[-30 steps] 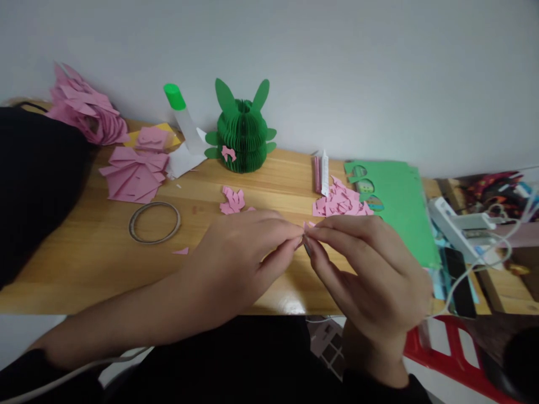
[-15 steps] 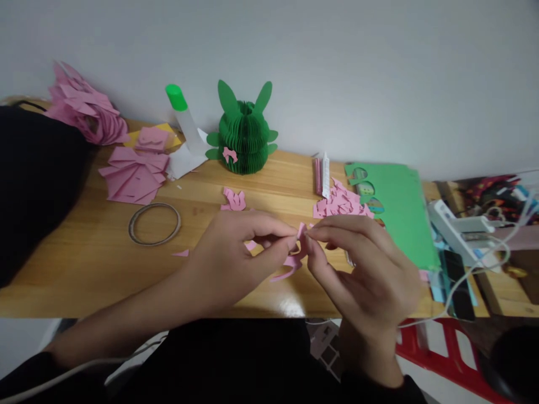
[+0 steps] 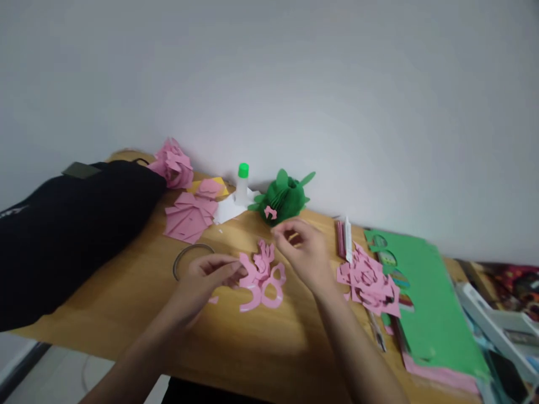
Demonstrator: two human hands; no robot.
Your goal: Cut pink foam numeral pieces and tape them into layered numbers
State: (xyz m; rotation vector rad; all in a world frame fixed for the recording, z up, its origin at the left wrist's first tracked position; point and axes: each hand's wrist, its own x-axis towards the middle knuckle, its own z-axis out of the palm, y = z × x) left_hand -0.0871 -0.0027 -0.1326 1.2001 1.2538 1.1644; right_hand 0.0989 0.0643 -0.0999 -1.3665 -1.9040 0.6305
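Observation:
My left hand [image 3: 214, 278] pinches the left edge of a curly pink paper cutout [image 3: 273, 300] above the wooden table. More small pink paper shapes [image 3: 264, 252] lie directly behind it, partly overlapped. My right hand [image 3: 301, 247] is raised in front of the green honeycomb-paper rabbit [image 3: 290, 199], fingertips drawn together in a pinch. Whatever sits between those fingertips is too small or blurred to tell. A small pink paper piece [image 3: 270, 212] shows on the rabbit's front, just above and left of the right fingertips.
Left are a tape roll [image 3: 179, 261], pleated pink paper [image 3: 191, 217], a glue stick [image 3: 242, 185] and a black bag [image 3: 84, 235]. Right are pink scraps [image 3: 370, 283], a white tube [image 3: 348, 240] and green sheets [image 3: 438, 303]. The wall [image 3: 269, 84] stands behind.
My hands have parted: the right has gone up toward the rabbit, the left stays with the pink cutout. The camera view has shifted, and the rabbit appears tilted.

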